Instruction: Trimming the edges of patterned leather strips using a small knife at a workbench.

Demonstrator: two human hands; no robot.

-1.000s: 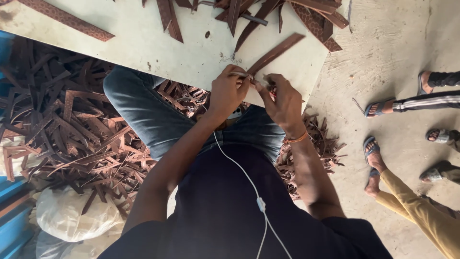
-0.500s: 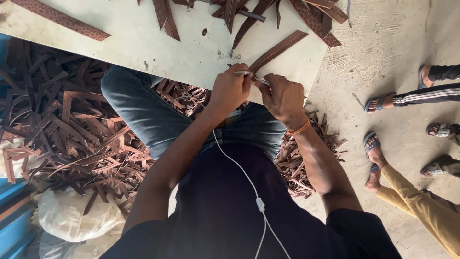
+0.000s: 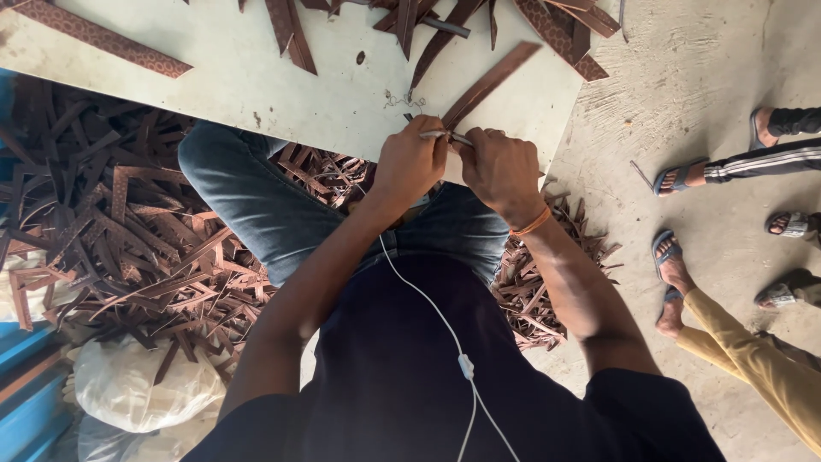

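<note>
hands (image 3: 457,162) pinch thin metal tool (image 3: 445,135) against long brown strip (image 3: 489,84).

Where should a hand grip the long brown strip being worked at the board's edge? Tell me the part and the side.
Probably the near end of the brown strip, from the person's side. That end lies at the edge of the pale board, where the left hand and right hand meet; the far end slants away across the board towards other strips.

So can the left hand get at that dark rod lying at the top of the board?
Probably yes, once freed. The left hand is now on the thin tool with the right hand; bare board and a few strips lie between it and the rod.
</note>
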